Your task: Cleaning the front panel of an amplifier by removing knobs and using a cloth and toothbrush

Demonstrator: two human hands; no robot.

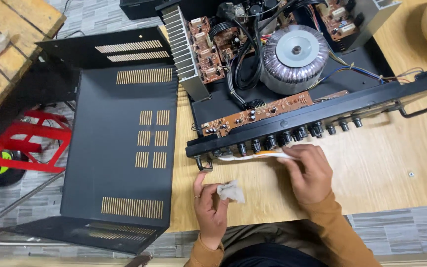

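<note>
Both hands sit at the near edge of the wooden table [396,163], just below the front panel [322,118] of an opened black amplifier [292,74]. From my seat I see the right hand [310,173] closed around a white-and-orange brush [253,156], its head lying along the row of black knobs [292,134] near the panel's left end. The left hand [211,207] pinches a crumpled white tissue [231,192] between thumb and fingers, close to the metal handle [202,163] at the panel corner. The removed vented cover [124,148] lies well to the left. I judge the main risk is the brush slipping over the panel into the exposed circuit board [263,112] just behind the knobs, or dragging loosened dust onto it; pressing hard could also turn the knobs.
</note>
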